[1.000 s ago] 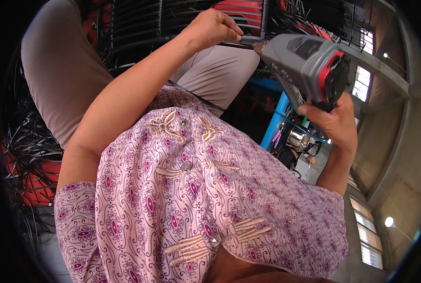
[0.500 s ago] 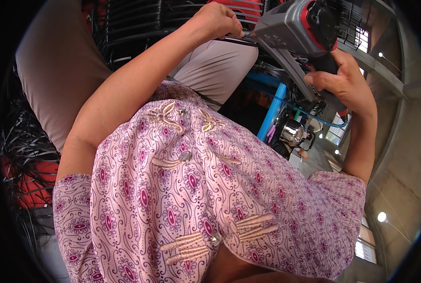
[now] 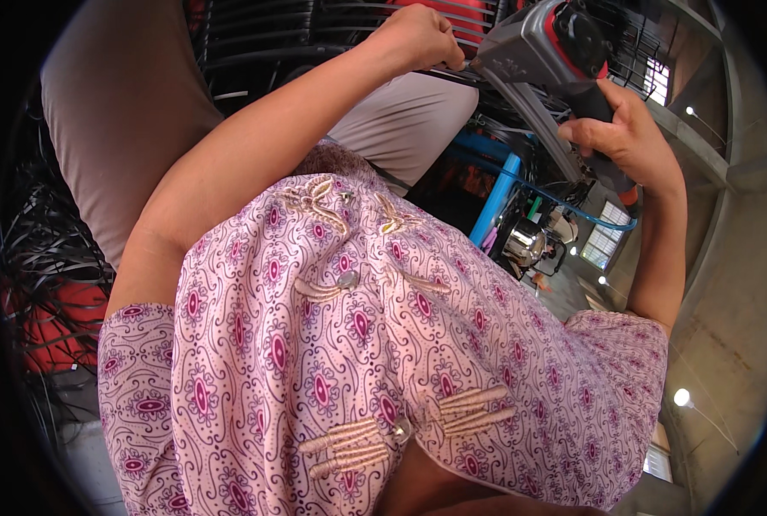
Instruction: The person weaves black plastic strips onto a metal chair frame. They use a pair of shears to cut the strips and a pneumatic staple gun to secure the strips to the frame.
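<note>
My right hand [image 3: 628,142] is wrapped round the black grip of a grey and red air stapler [image 3: 521,58], held up at the upper right. A long metal magazine [image 3: 540,120] slants down from its nose toward my hand, and a blue air hose [image 3: 607,225] runs from the end of the grip. My left hand [image 3: 422,39] is closed, thumb and fingers pinched together beside the stapler's nose, at the edge of a black frame strung with flat strips [image 3: 263,30]. Whatever those fingers hold is hidden.
Loose black plastic strips [image 3: 57,215] are heaped at the left, over something red [image 3: 52,322]. Beyond my knee stands a blue bar [image 3: 497,193], with a shiny metal pot-like thing [image 3: 525,243] behind it. Beams and hanging bulbs [image 3: 683,397] are at the right.
My left hand has shifted a little to the right, closer to the stapler's nose. The stapler has moved slightly the same way, still in my right hand.
</note>
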`<state>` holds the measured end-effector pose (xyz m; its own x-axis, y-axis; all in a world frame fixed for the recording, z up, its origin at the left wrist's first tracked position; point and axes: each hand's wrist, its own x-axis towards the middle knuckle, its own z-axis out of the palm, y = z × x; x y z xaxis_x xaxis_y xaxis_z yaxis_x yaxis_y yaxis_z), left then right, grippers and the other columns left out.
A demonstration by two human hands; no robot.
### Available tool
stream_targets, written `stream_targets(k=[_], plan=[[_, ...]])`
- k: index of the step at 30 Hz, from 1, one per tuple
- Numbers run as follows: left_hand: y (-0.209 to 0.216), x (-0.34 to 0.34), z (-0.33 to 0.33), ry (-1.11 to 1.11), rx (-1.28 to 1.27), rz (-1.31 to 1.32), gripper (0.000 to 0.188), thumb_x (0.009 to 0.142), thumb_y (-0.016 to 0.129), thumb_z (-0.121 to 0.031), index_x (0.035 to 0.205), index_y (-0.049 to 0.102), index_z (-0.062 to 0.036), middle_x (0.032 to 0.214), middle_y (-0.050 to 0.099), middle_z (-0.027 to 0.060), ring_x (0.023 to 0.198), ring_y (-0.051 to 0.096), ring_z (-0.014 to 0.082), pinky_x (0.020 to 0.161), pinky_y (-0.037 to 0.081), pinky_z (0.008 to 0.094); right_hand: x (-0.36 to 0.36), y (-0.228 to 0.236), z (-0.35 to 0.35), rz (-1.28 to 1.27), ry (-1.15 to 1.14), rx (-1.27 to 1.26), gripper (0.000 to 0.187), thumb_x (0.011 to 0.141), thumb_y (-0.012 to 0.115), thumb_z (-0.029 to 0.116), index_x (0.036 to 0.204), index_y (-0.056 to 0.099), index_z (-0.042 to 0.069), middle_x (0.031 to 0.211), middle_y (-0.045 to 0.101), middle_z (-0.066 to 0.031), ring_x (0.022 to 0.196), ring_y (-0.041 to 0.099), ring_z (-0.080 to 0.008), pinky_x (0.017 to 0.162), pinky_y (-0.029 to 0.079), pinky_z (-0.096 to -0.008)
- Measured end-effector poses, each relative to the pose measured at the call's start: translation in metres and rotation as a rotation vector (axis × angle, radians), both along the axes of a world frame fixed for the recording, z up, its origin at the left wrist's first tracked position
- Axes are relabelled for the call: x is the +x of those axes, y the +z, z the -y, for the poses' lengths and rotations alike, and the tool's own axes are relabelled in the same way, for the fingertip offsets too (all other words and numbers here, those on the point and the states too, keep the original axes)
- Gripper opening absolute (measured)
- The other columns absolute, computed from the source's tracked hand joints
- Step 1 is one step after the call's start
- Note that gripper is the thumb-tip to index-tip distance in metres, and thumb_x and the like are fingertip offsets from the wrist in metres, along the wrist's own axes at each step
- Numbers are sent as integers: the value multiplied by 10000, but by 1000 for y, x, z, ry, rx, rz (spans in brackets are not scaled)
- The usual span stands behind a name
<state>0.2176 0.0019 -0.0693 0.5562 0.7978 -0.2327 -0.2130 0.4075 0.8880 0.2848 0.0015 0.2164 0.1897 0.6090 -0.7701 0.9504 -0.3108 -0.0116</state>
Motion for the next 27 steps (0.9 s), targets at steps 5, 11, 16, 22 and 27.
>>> stream_targets(k=[5, 11, 16, 22, 27], plan=[[-5, -3, 7, 44, 45, 12, 144, 713, 793, -134, 692, 674, -55, 677, 658, 20, 593, 574, 100, 546, 485, 261, 8, -5, -1, -12, -7, 22, 305, 770, 727, 140, 1036, 629, 27, 728, 576, 27, 618, 533, -57, 582, 448, -228], [8, -8, 9, 60, 22, 28, 202, 711, 810, -161, 771, 680, -18, 699, 665, 74, 631, 608, 152, 620, 496, 303, 5, 20, 1, -80, -108, 136, 337, 760, 700, 21, 1088, 626, 21, 744, 576, 30, 638, 514, -32, 592, 426, -204], [35, -31, 32, 72, -9, 16, 218, 738, 812, -156, 819, 664, -17, 716, 661, 70, 651, 606, 135, 628, 493, 291, 4, 40, 25, -104, -64, 168, 467, 732, 745, 85, 1176, 616, 16, 865, 656, -8, 769, 583, -86, 714, 484, -262], [38, -35, 39, 58, 1, 51, 214, 742, 810, -149, 814, 657, -17, 699, 653, 64, 647, 601, 121, 620, 485, 270, 3, 44, 42, -111, 3, 167, 459, 706, 769, 65, 1143, 636, 21, 851, 676, -40, 770, 588, -99, 749, 488, -275], [38, -37, 39, 8, -47, 74, 186, 739, 788, -138, 820, 682, -9, 685, 645, 59, 628, 587, 126, 613, 478, 280, 5, 40, 42, -129, 36, 177, 472, 716, 758, 44, 1167, 623, 14, 864, 662, -28, 775, 576, -92, 746, 482, -269]])
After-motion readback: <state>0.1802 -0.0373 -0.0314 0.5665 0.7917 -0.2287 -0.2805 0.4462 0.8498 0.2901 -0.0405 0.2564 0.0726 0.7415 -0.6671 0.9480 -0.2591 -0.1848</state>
